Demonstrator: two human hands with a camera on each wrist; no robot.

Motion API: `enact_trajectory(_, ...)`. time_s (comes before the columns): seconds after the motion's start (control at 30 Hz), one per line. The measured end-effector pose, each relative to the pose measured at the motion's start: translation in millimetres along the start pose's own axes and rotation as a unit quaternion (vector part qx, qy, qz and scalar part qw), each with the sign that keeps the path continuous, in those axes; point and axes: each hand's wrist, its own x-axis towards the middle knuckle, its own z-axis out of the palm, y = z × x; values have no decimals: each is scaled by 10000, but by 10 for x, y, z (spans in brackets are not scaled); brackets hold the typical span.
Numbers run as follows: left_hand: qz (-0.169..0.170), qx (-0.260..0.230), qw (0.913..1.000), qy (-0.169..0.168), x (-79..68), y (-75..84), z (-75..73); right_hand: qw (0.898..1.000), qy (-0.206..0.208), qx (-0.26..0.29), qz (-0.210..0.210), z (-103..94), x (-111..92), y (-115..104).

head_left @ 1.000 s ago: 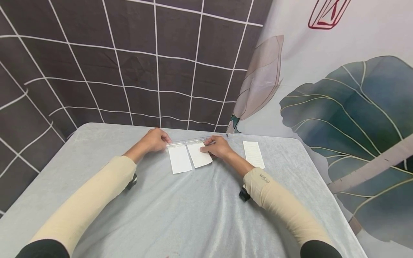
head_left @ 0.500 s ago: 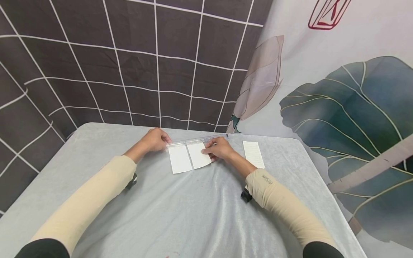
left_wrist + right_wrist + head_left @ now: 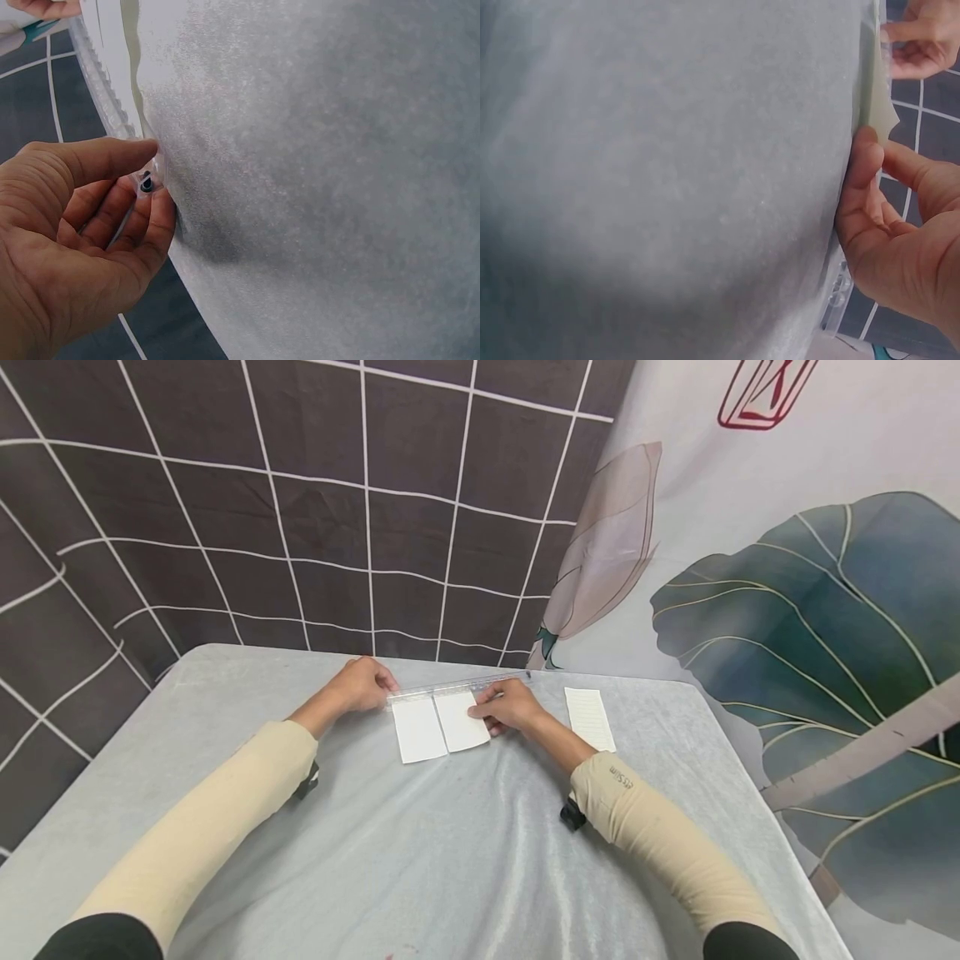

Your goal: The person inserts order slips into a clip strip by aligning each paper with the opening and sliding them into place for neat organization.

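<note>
Two small white paper sheets lie side by side near the back of the table, the left sheet [image 3: 418, 732] and the right sheet [image 3: 456, 724]. A clear plastic strip, like a ruler [image 3: 442, 687], runs along their upper edges. My left hand [image 3: 358, 685] pinches the strip's left end; in the left wrist view a dark mark shows on that end [image 3: 147, 182] between thumb and fingers. My right hand [image 3: 512, 704] holds the right sheet by its right edge, thumb on top. In the right wrist view the paper [image 3: 881, 116] rises between thumb and fingers.
A lined paper slip [image 3: 589, 718] lies to the right of my right hand. Pale grey cloth [image 3: 420, 852] covers the table. Behind its back edge hangs a dark gridded curtain [image 3: 300, 518], with a leaf-printed white cloth [image 3: 810, 610] on the right.
My right hand has shifted slightly to the right along the right sheet, and the sheet has turned a little. The left hand and the strip stay in place.
</note>
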Motion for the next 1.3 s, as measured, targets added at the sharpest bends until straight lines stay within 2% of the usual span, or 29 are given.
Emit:
enact_trajectory(0.1,-15,-40,10000,-36,20,-16,2,10000,-21,57,6,-16,-9,1)
enact_trajectory(0.33,30,-53,10000,-36,289,-277,111,9998,-83,195,-5,-78,-33,37)
enact_trajectory(0.43,114,-25,9999,-22,355,-347,137,9998,-111,176,-19,-124,-52,46)
enact_trajectory(0.57,91,-62,9999,-30,208,-205,69,9999,-86,-41,-40,-188,-86,57)
enact_trajectory(0.67,11,-78,9999,-68,41,-46,2,9998,-50,-170,-57,-233,-112,75)
enact_trajectory(0.8,-22,-37,10000,-55,-59,48,-22,9996,4,-250,-113,-301,-143,100)
enact_trajectory(1.3,81,-22,10000,-52,-13,10,-10,9972,286,-664,-182,-505,-239,162)
